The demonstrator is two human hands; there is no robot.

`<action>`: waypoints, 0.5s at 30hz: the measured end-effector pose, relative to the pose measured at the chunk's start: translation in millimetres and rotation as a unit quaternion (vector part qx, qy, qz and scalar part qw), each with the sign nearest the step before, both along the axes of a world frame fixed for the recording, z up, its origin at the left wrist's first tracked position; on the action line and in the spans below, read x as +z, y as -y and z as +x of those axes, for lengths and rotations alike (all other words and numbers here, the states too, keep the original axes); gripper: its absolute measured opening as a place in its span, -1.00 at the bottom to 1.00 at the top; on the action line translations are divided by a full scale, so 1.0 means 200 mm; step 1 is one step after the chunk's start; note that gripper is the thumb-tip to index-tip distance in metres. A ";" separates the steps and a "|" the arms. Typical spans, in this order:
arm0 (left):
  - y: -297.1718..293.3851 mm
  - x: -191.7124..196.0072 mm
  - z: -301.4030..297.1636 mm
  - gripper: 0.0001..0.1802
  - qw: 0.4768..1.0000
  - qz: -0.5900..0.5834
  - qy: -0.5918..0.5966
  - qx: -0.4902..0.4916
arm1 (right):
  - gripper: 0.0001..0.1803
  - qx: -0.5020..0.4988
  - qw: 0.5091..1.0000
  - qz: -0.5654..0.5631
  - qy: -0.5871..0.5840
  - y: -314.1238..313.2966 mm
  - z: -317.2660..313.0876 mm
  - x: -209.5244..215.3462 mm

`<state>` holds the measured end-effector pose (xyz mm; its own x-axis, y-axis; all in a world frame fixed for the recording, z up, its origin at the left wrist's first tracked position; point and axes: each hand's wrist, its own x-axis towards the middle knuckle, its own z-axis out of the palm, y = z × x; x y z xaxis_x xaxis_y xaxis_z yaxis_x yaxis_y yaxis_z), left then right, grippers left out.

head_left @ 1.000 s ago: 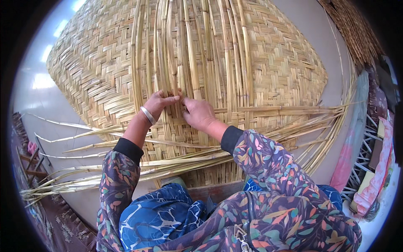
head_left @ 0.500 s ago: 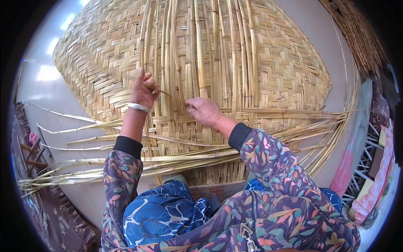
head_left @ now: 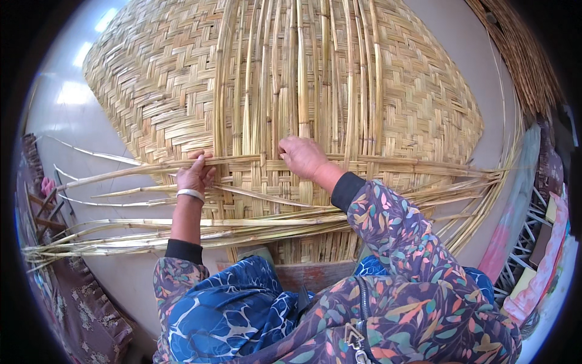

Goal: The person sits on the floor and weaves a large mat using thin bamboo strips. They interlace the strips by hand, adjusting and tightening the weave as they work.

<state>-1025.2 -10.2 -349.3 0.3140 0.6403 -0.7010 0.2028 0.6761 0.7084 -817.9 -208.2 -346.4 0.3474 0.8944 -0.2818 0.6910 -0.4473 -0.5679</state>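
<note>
A woven reed mat [head_left: 160, 73] with a zigzag pattern lies in front of me. Over its middle run several long upright reeds [head_left: 303, 91]. One flattened reed strip [head_left: 130, 171] crosses them from the left, and my left hand [head_left: 195, 175], wearing a white bangle, is closed around it near the left side of the uprights. My right hand [head_left: 303, 159] is curled in a fist over the middle uprights, in line with that strip. Its fingertips are turned down, so what they grip is hidden. Just below both hands sits the woven near band [head_left: 279, 191] of the mat.
A bundle of loose reed strips [head_left: 182, 233] lies crosswise before my knees, its ends fanning out both ways. Dark brown stalks [head_left: 515, 48] are piled at far right. Patterned cloth [head_left: 91, 303] lies at lower left. A metal rack [head_left: 526, 242] with pink cloth stands at right.
My left hand has come down and slightly left from above the uprights. The strip now lies straight across to the left. My right hand has shifted slightly right.
</note>
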 end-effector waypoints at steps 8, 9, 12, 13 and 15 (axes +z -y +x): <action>-0.03 0.02 -0.03 -0.79 0.993 -0.078 0.049 0.069 | -0.84 -0.116 0.987 0.107 -0.012 0.03 -0.10 0.04; -0.05 0.01 -0.05 -0.79 0.990 -0.088 0.065 0.087 | -0.83 -0.114 0.985 0.132 -0.004 0.02 -0.11 0.06; -0.06 0.00 -0.07 -0.75 0.988 -0.076 0.101 0.093 | -0.89 0.008 0.984 0.178 0.020 -0.09 -0.19 0.09; -0.06 0.01 -0.08 -0.73 0.987 -0.070 0.111 0.087 | -0.84 0.028 0.982 0.189 -0.008 -0.15 -0.22 0.12; -0.06 0.05 -0.05 -0.67 0.987 -0.047 0.131 0.081 | -0.82 0.020 0.993 0.117 0.001 -0.23 -0.26 0.14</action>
<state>-1034.8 2.8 -339.9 0.3916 0.6325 -0.6683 -0.0957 0.7503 0.6541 -869.1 -163.2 -317.5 0.3112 0.9481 -0.0645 0.7060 -0.2761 -0.6521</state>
